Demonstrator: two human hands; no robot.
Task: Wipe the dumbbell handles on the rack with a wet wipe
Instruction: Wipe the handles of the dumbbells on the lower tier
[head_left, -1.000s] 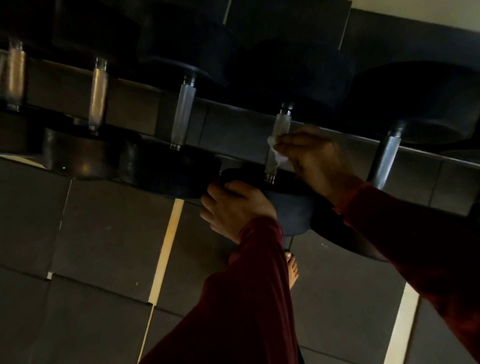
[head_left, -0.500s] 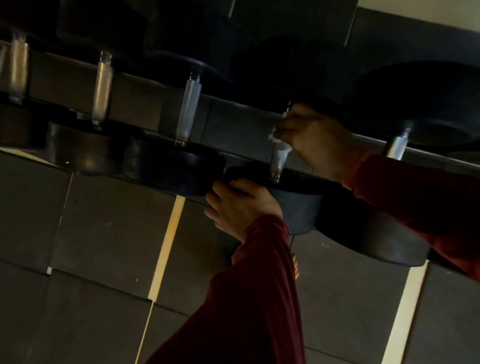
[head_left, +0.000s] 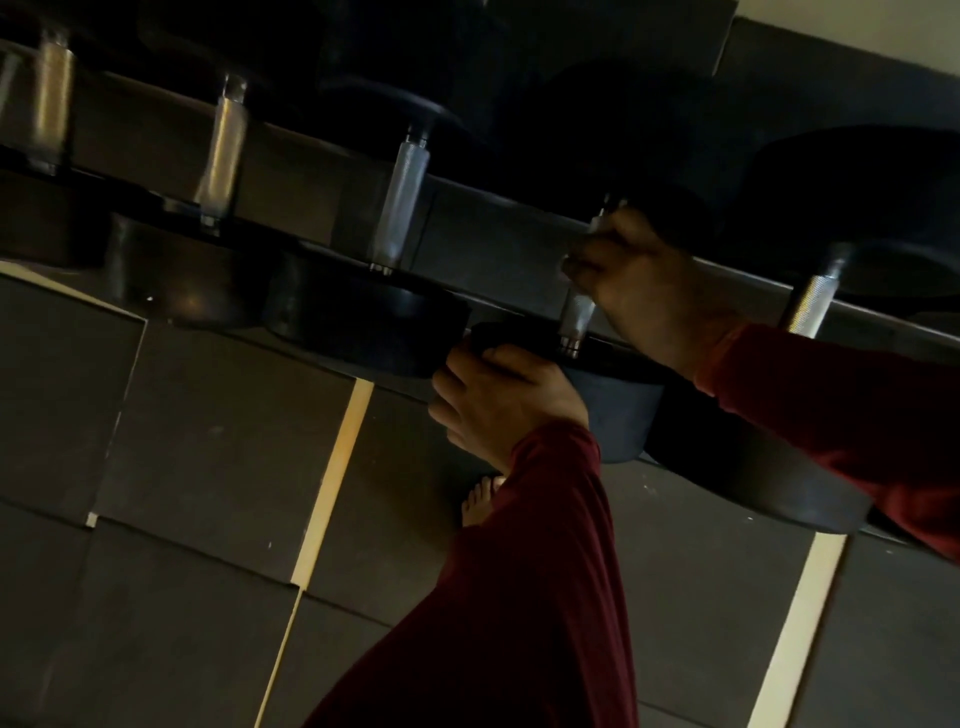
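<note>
A row of black dumbbells with knurled metal handles lies on the rack (head_left: 519, 254) across the top of the view. My right hand (head_left: 649, 291) is wrapped round the upper part of the fourth handle (head_left: 574, 317); the white wet wipe is almost entirely hidden inside the fist. My left hand (head_left: 498, 405) grips the near black head (head_left: 618, 410) of that same dumbbell from below. Bare handles show to the left (head_left: 400, 202) and to the right (head_left: 813, 304).
Dark rubber floor tiles (head_left: 208, 467) with pale strips (head_left: 332, 488) lie below the rack. A bare foot (head_left: 480, 501) shows beside my left sleeve. Large black dumbbell heads crowd both sides of my hands.
My right hand slid up the handle from its lower middle to the upper end, and the wipe has vanished inside the fist. My left hand kept its hold on the dumbbell head.
</note>
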